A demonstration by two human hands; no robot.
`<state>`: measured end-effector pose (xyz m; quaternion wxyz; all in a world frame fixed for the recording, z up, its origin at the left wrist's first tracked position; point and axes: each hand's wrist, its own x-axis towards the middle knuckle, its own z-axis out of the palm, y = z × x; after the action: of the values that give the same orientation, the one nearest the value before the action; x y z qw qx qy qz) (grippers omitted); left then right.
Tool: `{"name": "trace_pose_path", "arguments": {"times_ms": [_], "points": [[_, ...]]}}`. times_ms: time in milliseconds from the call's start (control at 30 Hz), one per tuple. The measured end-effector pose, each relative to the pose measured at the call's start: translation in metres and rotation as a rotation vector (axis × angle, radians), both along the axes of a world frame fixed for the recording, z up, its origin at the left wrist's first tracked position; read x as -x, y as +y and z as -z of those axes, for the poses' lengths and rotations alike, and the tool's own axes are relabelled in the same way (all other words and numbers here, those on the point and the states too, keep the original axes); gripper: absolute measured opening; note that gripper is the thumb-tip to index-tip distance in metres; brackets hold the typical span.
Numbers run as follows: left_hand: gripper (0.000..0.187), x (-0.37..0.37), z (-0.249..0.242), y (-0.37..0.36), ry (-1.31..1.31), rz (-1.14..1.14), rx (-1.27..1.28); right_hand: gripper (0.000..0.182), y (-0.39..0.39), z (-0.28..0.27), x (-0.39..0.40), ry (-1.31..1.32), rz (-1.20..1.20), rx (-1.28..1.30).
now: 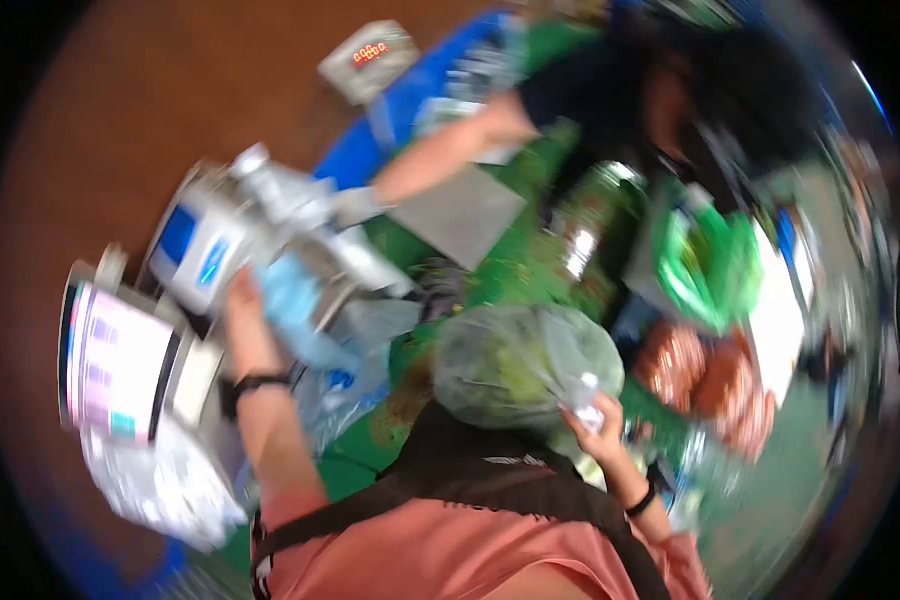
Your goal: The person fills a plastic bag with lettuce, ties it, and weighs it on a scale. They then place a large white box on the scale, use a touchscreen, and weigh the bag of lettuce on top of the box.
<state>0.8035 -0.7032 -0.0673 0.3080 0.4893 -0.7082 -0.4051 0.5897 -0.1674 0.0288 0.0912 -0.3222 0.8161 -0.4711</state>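
Observation:
My right hand [602, 425] is closed on the gathered neck of a clear plastic bag [520, 365]. Pale green contents show through the bag, which sits close in front of my dark apron [470, 450]. To the left, my left hand [240, 293] reaches up against the front of a white and blue machine [202, 250]. Motion smears its fingers. Light blue plastic [295, 300] lies just right of that hand.
A lit screen [120, 365] stands at left, above a white plastic bag [160, 485]. Another person's arm [450, 155] reaches in from the upper right. A red-digit display [370, 55] stands at the back; a green bag [710, 265] and reddish bagged goods [670, 365] lie right.

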Motion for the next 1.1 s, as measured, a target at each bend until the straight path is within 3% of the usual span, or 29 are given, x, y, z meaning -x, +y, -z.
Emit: {"name": "trace_pose_path", "arguments": {"times_ms": [67,100,133,200,267,300,400,500,600,633,733,867,900,1067,1100], "points": [[0.049,0.061,-0.142,0.115,0.022,-0.177,-0.430,0.014,0.006,-0.025,-0.003,-0.088,-0.028,-0.019],[0.051,0.025,-0.085,0.072,-0.154,-0.002,-0.259,0.013,0.017,-0.012,-0.007,-0.053,-0.039,0.083],[0.043,0.042,-0.071,0.082,0.181,-0.102,-0.201,0.014,0.026,-0.013,-0.010,-0.038,-0.027,0.173],[0.018,0.102,-0.077,0.067,0.098,-0.069,0.141,0.016,0.046,-0.015,-0.020,0.002,0.037,0.182],[0.012,0.170,-0.067,0.165,-0.061,0.601,0.654,0.016,0.065,-0.015,-0.035,0.059,0.131,0.187],[0.006,0.198,-0.090,0.242,0.022,1.054,0.822,0.015,0.075,-0.016,-0.041,0.080,0.208,0.259],[0.010,0.221,-0.100,0.401,-0.063,1.814,0.515,0.015,0.121,-0.020,-0.072,0.082,0.399,0.250],[0.021,0.233,-0.116,0.472,-0.388,2.127,0.200,0.017,0.178,-0.029,-0.115,0.123,0.592,0.257],[0.039,0.231,-0.142,0.539,-0.155,2.374,0.180,0.016,0.208,-0.043,-0.147,0.196,0.814,0.260],[0.051,0.245,-0.108,0.540,-0.145,2.573,0.571,0.015,0.224,-0.047,-0.156,0.226,0.891,0.260],[0.052,0.218,-0.131,0.644,0.077,2.742,0.743,0.014,0.277,-0.049,-0.187,0.343,1.101,0.344],[0.053,0.186,-0.142,0.757,0.169,2.757,0.383,0.011,0.378,-0.046,-0.209,0.234,1.486,0.539],[0.048,0.180,-0.148,0.772,0.225,2.744,0.429,0.011,0.404,-0.043,-0.217,0.285,1.553,0.534],[0.037,0.189,-0.116,0.765,0.056,2.644,0.580,0.016,0.492,-0.032,-0.275,0.546,1.844,0.386],[0.037,0.193,-0.108,0.756,-0.013,2.604,0.601,0.029,0.512,-0.017,-0.284,0.492,1.924,0.350]]}}
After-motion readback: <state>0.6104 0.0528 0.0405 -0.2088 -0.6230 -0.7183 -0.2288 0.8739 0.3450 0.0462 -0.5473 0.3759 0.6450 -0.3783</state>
